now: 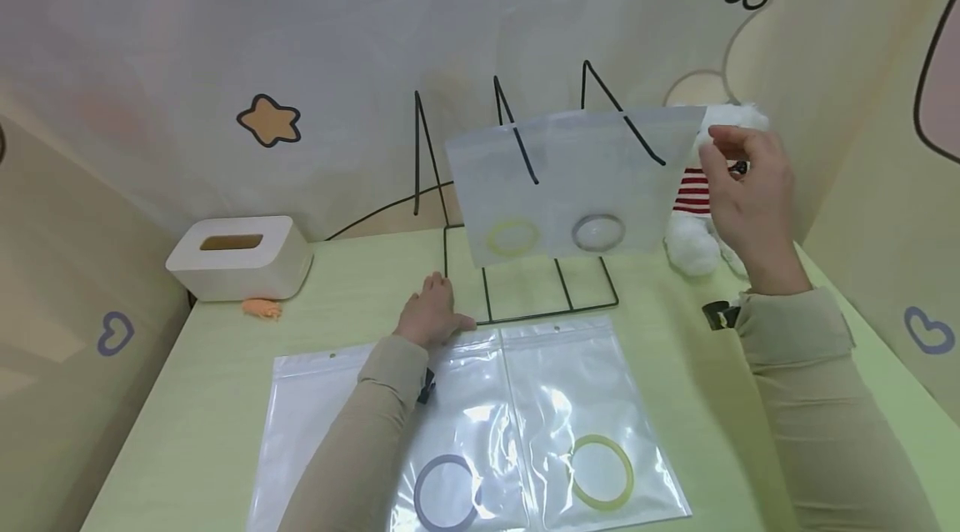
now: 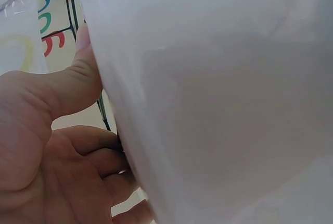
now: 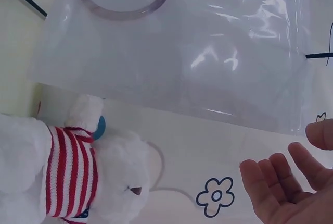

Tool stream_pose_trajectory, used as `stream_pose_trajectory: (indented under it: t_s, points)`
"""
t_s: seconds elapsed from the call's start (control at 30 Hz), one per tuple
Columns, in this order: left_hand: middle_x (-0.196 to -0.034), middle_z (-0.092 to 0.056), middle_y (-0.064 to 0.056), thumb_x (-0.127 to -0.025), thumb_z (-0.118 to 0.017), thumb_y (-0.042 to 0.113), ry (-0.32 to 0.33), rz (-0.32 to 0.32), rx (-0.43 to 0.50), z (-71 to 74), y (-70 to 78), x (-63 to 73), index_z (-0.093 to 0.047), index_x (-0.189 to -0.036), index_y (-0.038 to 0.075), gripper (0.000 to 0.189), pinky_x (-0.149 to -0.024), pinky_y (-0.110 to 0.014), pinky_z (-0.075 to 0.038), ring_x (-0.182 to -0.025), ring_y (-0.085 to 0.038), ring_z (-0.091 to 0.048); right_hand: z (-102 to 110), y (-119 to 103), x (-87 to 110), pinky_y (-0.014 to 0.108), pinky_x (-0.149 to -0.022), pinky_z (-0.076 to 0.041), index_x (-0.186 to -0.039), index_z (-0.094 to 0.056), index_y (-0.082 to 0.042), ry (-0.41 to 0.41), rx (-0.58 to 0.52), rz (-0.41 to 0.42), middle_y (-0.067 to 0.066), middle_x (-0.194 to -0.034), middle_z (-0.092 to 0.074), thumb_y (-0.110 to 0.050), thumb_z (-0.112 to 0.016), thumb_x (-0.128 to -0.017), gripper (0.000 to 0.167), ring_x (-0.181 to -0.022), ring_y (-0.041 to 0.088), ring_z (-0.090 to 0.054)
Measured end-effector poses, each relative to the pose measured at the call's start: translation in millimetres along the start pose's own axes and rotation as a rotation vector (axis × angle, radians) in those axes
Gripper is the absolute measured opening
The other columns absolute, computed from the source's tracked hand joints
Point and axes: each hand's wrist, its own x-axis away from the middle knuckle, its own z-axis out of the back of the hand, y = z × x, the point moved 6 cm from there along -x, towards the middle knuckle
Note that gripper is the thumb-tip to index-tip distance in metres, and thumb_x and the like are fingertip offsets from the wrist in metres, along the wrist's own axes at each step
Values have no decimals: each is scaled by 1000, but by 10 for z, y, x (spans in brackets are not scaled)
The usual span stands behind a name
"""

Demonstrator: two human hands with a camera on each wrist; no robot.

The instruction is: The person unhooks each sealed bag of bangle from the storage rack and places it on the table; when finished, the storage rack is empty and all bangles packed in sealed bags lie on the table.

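Clear plastic bag material (image 1: 555, 182) hangs from the long hooks of a black wire rack (image 1: 551, 317). Through it show a pale yellow ring (image 1: 513, 238) and a grey-mauve ring (image 3: 125, 10). Just off its right edge, my right hand (image 1: 752, 194) is raised with thumb and fingers apart, holding nothing; a gap separates it from the bag in the right wrist view. My left hand (image 1: 432, 313) rests with loose fingers at the rack base's front left corner. A whitish translucent sheet (image 2: 208, 104) hides part of its fingers in the left wrist view.
Flat clear zip bags (image 1: 570, 382) lie in front, with a purple ring (image 1: 447, 457) and a yellow ring (image 1: 628, 478). A white tissue box (image 1: 240, 273) and small orange object (image 1: 262, 308) sit left. A white plush toy (image 1: 692, 244) sits behind my right hand.
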Motion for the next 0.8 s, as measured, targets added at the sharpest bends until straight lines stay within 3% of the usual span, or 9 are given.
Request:
stream_pose_trajectory:
  t_s: [0.2, 0.53, 0.8]
  points:
    - [-158, -12, -25, -87, -71, 43, -3, 6, 8, 6, 17, 24, -24, -148, -10, 93, -116, -52, -16, -146, -35, -10, -40, 2, -78, 19, -79, -36, -125, -61, -5, 32, -21, 0, -12, -105, -51, -27, -53, -98, 36, -101, 8, -51]
    - [-158, -12, -24, -87, -70, 42, -9, 14, -7, 31, 40, 41, -24, -149, -9, 93, -116, -52, -16, -146, -35, -10, -77, 21, -137, 20, -82, -36, -124, -63, -4, 25, -22, -43, -9, -105, -54, -28, -53, -99, 36, -94, 0, -47]
    - [-158, -13, -24, -87, -70, 43, -9, 17, -6, 27, 27, 35, -24, -148, -9, 93, -116, -52, -16, -146, -35, -10, -110, 25, -150, 24, -86, -37, -127, -61, -4, -13, -24, -69, -5, -106, -55, -30, -52, -100, 39, -97, 4, -48]
